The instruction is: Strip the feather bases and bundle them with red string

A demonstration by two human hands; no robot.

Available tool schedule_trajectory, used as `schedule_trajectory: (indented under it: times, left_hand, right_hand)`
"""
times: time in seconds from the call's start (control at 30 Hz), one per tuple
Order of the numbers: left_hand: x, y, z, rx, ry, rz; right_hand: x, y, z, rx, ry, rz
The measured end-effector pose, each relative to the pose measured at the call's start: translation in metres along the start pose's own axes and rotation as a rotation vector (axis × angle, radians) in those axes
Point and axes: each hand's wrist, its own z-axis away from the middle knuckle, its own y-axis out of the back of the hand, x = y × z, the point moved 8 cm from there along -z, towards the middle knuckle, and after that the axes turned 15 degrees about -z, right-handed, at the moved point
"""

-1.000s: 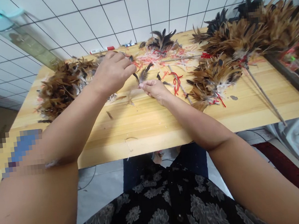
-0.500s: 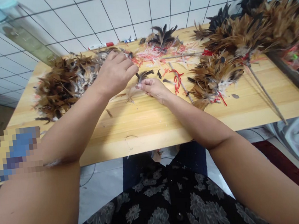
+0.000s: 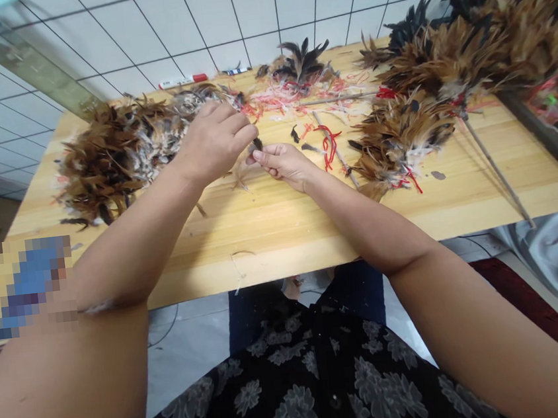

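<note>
My left hand [image 3: 215, 142] is raised over the wooden table [image 3: 272, 236], its fingers curled beside a small dark feather [image 3: 257, 144]. My right hand [image 3: 279, 166] pinches that feather's lower end between thumb and forefinger, and the two hands nearly touch around it. Behind my left hand lies a large heap of brown chicken feathers [image 3: 114, 160]. To the right of my right hand, brown and black feather bunches [image 3: 404, 139] lie bound with red thread [image 3: 330, 147].
Dark feathers [image 3: 300, 64] and red and white thread scraps stand at the table's back, near marker pens [image 3: 183, 81] and a white tiled wall [image 3: 258, 11]. A thin wooden stick [image 3: 497, 173] lies at the right. A blurred blue patch [image 3: 31, 288] sits at the left.
The dark feather has drawn in between my fingertips, with less of it showing. My hands have come closer together, and the view has tilted slightly.
</note>
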Motion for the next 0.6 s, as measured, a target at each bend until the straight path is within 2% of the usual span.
schedule_trajectory:
  times: [0.07,0.13,0.2,0.27,0.33,0.4,0.5,0.6]
  left_hand:
    - [-0.004,0.004,0.003,0.052,0.04,0.024]
    - [-0.009,0.014,0.01,0.154,0.075,-0.01]
    - [-0.018,0.026,0.023,0.273,0.127,-0.057]
    - [-0.028,0.03,0.036,0.318,0.207,-0.062]
    - [-0.035,0.023,0.046,0.247,0.286,-0.061]
    - [-0.034,0.009,0.051,0.096,0.33,-0.115]
    - [-0.018,-0.014,0.053,-0.137,0.336,-0.262]
    - [-0.002,-0.033,0.051,-0.292,0.34,-0.353]
  right_hand:
    - [0.0,0.0,0.0,0.011,0.007,0.017]
    - [0.0,0.001,0.0,0.035,0.01,0.023]
    - [-0.001,0.002,0.001,0.066,0.013,0.02]
    - [-0.002,0.003,0.001,0.106,0.013,0.007]
    - [-0.004,0.005,0.001,0.152,0.015,-0.015]
    - [-0.006,0.008,0.002,0.199,0.024,-0.033]
    - [-0.011,0.015,0.002,0.27,0.052,-0.037]
    - [-0.013,0.021,0.002,0.317,0.086,-0.024]
